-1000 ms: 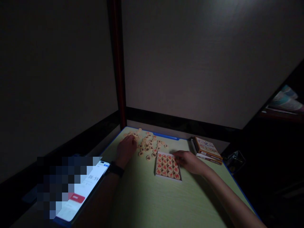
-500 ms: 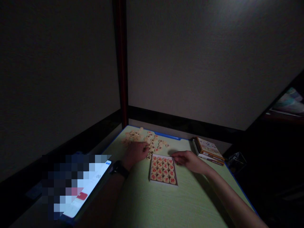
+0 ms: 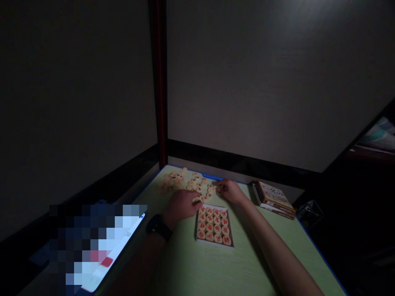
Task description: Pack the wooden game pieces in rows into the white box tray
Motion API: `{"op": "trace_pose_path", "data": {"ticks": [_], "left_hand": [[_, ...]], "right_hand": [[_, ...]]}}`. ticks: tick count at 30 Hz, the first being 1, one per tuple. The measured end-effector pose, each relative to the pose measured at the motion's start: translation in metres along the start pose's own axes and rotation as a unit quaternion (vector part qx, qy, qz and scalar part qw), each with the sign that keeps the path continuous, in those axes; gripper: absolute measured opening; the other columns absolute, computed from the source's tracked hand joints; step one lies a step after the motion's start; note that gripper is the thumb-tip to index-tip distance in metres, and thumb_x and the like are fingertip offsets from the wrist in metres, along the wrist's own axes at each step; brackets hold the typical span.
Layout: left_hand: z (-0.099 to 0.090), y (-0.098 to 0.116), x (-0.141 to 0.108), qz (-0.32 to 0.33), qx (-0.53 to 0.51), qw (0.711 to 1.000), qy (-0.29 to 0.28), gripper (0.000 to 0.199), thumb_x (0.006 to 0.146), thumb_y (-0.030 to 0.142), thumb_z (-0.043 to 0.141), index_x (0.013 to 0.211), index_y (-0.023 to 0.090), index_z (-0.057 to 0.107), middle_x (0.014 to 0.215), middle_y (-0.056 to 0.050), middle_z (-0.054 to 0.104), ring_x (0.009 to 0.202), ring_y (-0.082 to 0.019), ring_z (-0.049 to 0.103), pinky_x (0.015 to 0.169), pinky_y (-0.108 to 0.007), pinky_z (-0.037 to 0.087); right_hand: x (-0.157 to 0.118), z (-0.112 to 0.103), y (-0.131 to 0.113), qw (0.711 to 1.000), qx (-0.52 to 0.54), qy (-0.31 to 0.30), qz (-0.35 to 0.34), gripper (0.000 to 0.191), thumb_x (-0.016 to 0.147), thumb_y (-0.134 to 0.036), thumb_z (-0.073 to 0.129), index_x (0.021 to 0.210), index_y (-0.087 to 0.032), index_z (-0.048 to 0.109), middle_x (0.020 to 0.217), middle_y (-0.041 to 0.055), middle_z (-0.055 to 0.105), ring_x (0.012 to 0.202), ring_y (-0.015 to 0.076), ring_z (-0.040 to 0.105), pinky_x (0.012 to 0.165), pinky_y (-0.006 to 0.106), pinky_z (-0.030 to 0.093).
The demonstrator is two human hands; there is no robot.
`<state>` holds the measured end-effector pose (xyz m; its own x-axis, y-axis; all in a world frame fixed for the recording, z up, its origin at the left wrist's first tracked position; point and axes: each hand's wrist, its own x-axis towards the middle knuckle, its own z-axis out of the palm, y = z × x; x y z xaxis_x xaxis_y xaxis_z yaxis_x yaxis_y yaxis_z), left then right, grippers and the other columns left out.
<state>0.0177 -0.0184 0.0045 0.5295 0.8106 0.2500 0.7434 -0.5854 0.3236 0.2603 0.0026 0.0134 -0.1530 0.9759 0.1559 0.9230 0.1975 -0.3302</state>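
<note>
Rows of round wooden Chinese chess pieces with red characters fill a shallow open box (image 3: 233, 246) on the table. Behind it, loose Chinese chess pieces (image 3: 193, 186) lie scattered, some in a heap at the far left. My left hand (image 3: 183, 204), with a dark watch on its wrist, is bent over the pieces just behind the box's left corner. Its fingers are curled around pale pieces there, partly hidden. My right hand (image 3: 231, 191) reaches past the box to the right end of the scatter. Its fingertips are pinched together at a piece, too small to make out clearly.
A stack of books (image 3: 274, 199) lies at the table's right edge. On the left a lit phone (image 3: 105, 265) leans, partly blurred out. Walls rise close behind the green table (image 3: 191, 271), and a dark bin-like object (image 3: 310, 211) stands off its right side.
My right hand has left the box's right edge and moved back and left to the loose pieces. My left hand has shifted slightly right and nearer the box. The box looks equally full.
</note>
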Motion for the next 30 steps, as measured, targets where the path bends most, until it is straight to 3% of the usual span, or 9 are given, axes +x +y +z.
{"op": "trace_pose_path", "data": {"ticks": [5,13,21,25,30], "left_hand": [[-0.003,-0.008,0.002,-0.011,-0.009,1.0,-0.015,0.031,0.095,0.041,0.049,0.096,0.024,0.074,0.095,-0.005,0.077,0.088,-0.02,0.069,0.076,-0.028,0.045],[-0.006,-0.015,0.007,-0.074,0.096,0.992,-0.022,0.038,0.099,0.033,0.037,0.09,0.02,0.072,0.092,-0.009,0.076,0.085,-0.022,0.069,0.072,-0.031,0.041],[-0.004,-0.013,0.006,-0.06,0.088,0.994,-0.024,0.035,0.097,0.033,0.041,0.087,0.02,0.072,0.089,-0.009,0.076,0.085,-0.022,0.069,0.074,-0.032,0.042],[-0.003,-0.014,0.006,-0.057,0.087,0.994,-0.029,0.035,0.098,0.032,0.04,0.089,0.02,0.072,0.09,-0.009,0.076,0.086,-0.023,0.069,0.074,-0.032,0.043],[-0.004,-0.012,0.006,-0.066,0.098,0.992,-0.034,0.035,0.099,0.032,0.04,0.091,0.02,0.072,0.093,-0.009,0.076,0.087,-0.023,0.069,0.074,-0.032,0.043]], "right_hand": [[0.002,0.009,-0.001,1.0,-0.019,-0.002,-0.017,0.027,0.083,-0.014,0.057,0.101,-0.016,0.078,0.097,0.0101,0.075,0.081,0.0192,0.067,0.075,0.025,0.046],[-0.003,0.003,-0.025,0.996,-0.071,-0.036,-0.047,0.019,0.081,-0.015,0.055,0.082,-0.014,0.074,0.085,0.0107,0.073,0.074,0.018,0.063,0.068,0.025,0.04],[-0.002,0.003,-0.034,0.99,-0.12,-0.067,-0.025,0.024,0.086,-0.011,0.05,0.09,-0.011,0.074,0.098,0.0186,0.073,0.086,0.0218,0.066,0.074,0.026,0.041],[0.0,0.001,-0.021,0.995,-0.068,-0.058,-0.033,0.025,0.086,-0.008,0.048,0.088,-0.011,0.073,0.091,0.0153,0.074,0.08,0.0193,0.064,0.071,0.026,0.04],[0.005,0.006,0.002,0.993,0.104,-0.047,0.01,0.02,0.078,-0.012,0.052,0.074,-0.012,0.071,0.065,0.0026,0.063,0.062,0.0141,0.053,0.062,0.025,0.037]]}}
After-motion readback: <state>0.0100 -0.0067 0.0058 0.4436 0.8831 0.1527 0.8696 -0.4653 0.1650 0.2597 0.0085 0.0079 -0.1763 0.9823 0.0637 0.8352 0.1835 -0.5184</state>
